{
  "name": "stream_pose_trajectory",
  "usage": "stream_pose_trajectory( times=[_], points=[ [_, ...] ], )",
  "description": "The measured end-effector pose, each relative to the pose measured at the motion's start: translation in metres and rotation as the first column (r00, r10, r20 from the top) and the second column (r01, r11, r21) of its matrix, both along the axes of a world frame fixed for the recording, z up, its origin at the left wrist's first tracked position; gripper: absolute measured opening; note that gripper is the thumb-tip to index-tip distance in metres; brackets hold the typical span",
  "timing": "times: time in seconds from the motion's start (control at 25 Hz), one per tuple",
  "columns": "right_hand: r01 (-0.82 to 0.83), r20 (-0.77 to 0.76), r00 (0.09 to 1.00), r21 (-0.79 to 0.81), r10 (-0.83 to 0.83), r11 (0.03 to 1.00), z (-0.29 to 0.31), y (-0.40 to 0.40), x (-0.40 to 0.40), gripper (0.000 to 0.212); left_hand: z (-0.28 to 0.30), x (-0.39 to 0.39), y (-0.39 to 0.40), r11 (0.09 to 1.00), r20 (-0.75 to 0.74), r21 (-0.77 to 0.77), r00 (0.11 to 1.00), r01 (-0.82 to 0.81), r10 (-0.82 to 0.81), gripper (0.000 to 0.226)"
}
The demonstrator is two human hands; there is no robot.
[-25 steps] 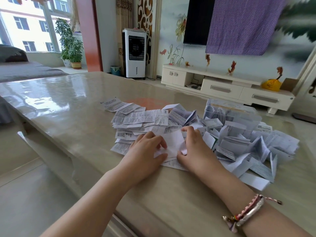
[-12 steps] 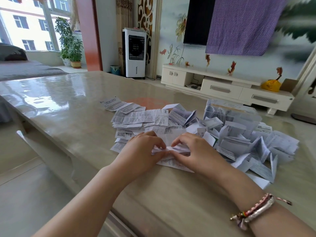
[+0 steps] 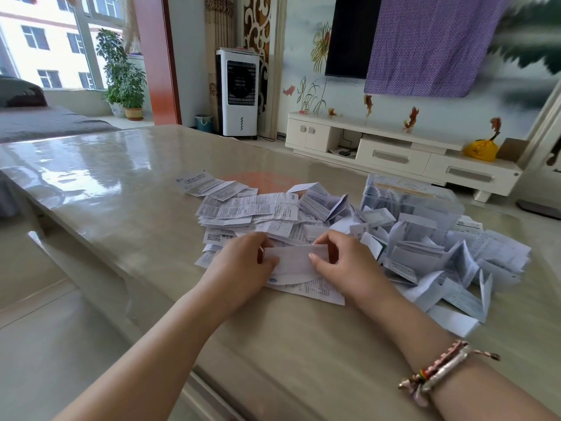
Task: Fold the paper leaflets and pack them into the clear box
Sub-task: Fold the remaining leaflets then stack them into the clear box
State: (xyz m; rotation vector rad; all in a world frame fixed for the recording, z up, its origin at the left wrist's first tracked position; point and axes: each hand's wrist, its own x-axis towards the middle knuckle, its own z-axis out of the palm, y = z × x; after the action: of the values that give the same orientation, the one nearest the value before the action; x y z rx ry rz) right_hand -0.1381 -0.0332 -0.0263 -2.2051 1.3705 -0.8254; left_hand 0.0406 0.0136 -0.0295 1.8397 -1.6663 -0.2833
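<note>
A folded white leaflet (image 3: 293, 259) is held just above the table between both hands. My left hand (image 3: 243, 262) pinches its left end, thumb on top. My right hand (image 3: 343, 262) grips its right end, thumb pressing the front face and fingers curled behind. Flat unfolded leaflets (image 3: 243, 208) lie spread to the left and behind the hands. Folded leaflets (image 3: 449, 262) are heaped to the right. The clear box (image 3: 409, 202) stands behind that heap at the right, with several folded leaflets inside.
The glossy beige table (image 3: 121, 189) stretches far to the left; its near edge runs diagonally below my left forearm. More printed sheets (image 3: 306, 288) lie under the held leaflet. A white TV cabinet (image 3: 394, 153) and an air cooler (image 3: 239, 92) stand beyond the table.
The leaflet lay flat under my hands, was folded over, and is now lifted slightly as a narrow folded strip held at both ends.
</note>
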Motion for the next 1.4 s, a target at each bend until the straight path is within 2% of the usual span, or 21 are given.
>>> stream_pose_trajectory(
  times=[0.12, 0.24, 0.52, 0.6, 0.84, 1.0, 1.08, 1.16, 1.4],
  points=[
    [0.044, -0.294, 0.952, -0.136, -0.083, 0.99, -0.007, -0.001, 0.005, 0.043, -0.005, -0.005, 0.004, 1.0, 0.189, -0.016, 0.982, -0.018, 0.02, 0.023],
    [0.017, -0.345, 0.935, -0.182, -0.08, 0.983, -0.009, 0.007, 0.009, 0.062, -0.004, -0.012, 0.006, 0.998, 0.343, -0.065, 0.939, 0.015, 0.008, 0.024],
    [0.041, -0.361, 0.927, -0.176, -0.103, 0.984, -0.002, 0.008, 0.0, 0.042, -0.005, -0.007, 0.008, 0.999, 0.309, -0.016, 0.95, 0.045, -0.037, 0.015],
    [-0.002, -0.373, 0.926, -0.16, -0.058, 0.987, 0.0, 0.006, -0.004, 0.04, -0.005, -0.004, 0.009, 0.999, 0.316, -0.012, 0.948, 0.049, -0.042, 0.018],
    [-0.156, -0.333, 0.932, -0.016, 0.142, 0.988, 0.01, 0.005, -0.011, 0.045, -0.006, 0.004, 0.009, 0.997, 0.241, 0.013, 0.967, 0.076, -0.076, 0.021],
    [-0.111, -0.326, 0.944, -0.151, 0.057, 0.982, 0.007, 0.005, -0.009, 0.042, -0.007, 0.001, 0.005, 0.994, 0.114, 0.025, 0.987, 0.107, -0.11, 0.021],
    [-0.039, -0.251, 0.968, -0.198, -0.012, 0.979, 0.005, 0.005, -0.006, 0.043, -0.006, -0.002, 0.005, 0.99, 0.062, 0.034, 0.989, 0.134, -0.136, 0.021],
    [0.034, -0.154, 0.986, -0.145, -0.057, 0.989, 0.006, 0.005, -0.003, 0.048, -0.006, -0.003, 0.005, 0.99, 0.037, 0.035, 0.99, 0.136, -0.138, 0.022],
    [0.121, -0.051, 0.992, 0.149, -0.114, 0.981, 0.009, 0.001, -0.001, 0.059, -0.007, -0.004, 0.003, 0.995, 0.015, 0.048, 0.996, 0.089, -0.09, 0.024]
  ],
)
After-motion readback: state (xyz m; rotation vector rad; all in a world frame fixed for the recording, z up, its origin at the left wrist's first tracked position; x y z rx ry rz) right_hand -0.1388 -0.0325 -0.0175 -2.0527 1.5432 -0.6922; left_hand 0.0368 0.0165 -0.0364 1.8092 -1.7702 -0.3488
